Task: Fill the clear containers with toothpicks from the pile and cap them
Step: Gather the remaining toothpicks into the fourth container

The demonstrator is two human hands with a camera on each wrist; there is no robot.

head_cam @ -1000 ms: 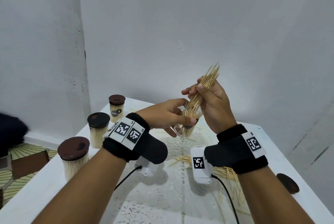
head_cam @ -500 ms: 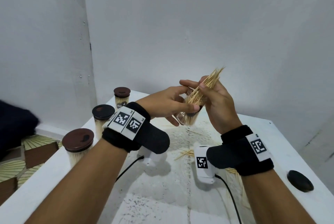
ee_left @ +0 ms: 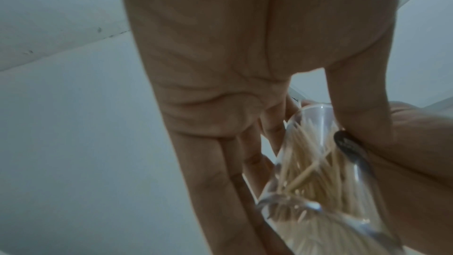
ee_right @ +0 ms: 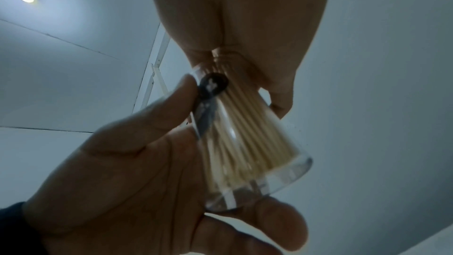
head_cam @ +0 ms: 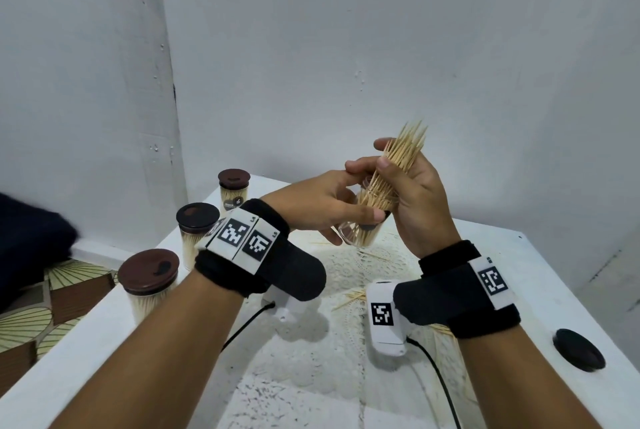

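My left hand (head_cam: 320, 205) grips the container (head_cam: 363, 231), thumb and fingers curled round its wall, tilted above the table (head_cam: 519, 276). My right hand (head_cam: 412, 193) pinches a toothpick bundle (head_cam: 394, 165), its lower ends inside the container's mouth. Three capped jars (head_cam: 148, 285) stand at 9 o'clock; a loose cap (head_cam: 578, 349) lies at 4 o'clock.

Black wristbands (head_cam: 256, 266), square-code tags, white cabled wrist cameras (head_cam: 384, 321).

Three capped containers (head_cam: 149, 286), one open container (head_cam: 362, 233)
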